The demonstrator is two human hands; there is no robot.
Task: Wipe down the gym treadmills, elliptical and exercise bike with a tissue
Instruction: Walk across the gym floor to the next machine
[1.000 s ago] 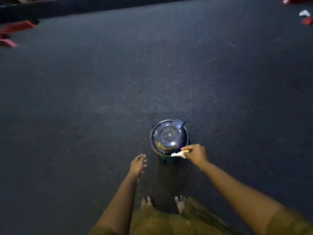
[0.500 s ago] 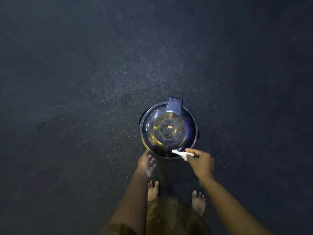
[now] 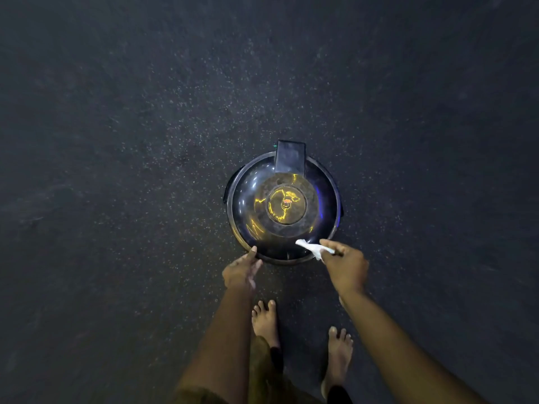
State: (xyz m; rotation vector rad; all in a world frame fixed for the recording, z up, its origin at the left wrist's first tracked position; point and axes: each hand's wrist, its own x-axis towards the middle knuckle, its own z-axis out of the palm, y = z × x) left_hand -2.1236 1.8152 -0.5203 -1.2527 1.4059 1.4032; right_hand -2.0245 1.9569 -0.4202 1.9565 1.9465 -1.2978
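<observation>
A round dark bin with a shiny domed lid (image 3: 283, 205) stands on the floor directly in front of me, its hinge tab on the far side. My right hand (image 3: 345, 265) is closed on a crumpled white tissue (image 3: 312, 247), holding it over the near right edge of the lid. My left hand (image 3: 242, 272) has its fingers extended, and the fingertips touch the lid's near left rim. No gym machine is in view.
Dark speckled rubber floor (image 3: 145, 170) spreads all around the bin. My two bare feet (image 3: 265, 322) stand just behind my hands, close to the bin.
I have stepped closer and the view has tilted down, so the bin sits right below me. My left hand has reached the lid's rim; the tissue now hangs over the lid.
</observation>
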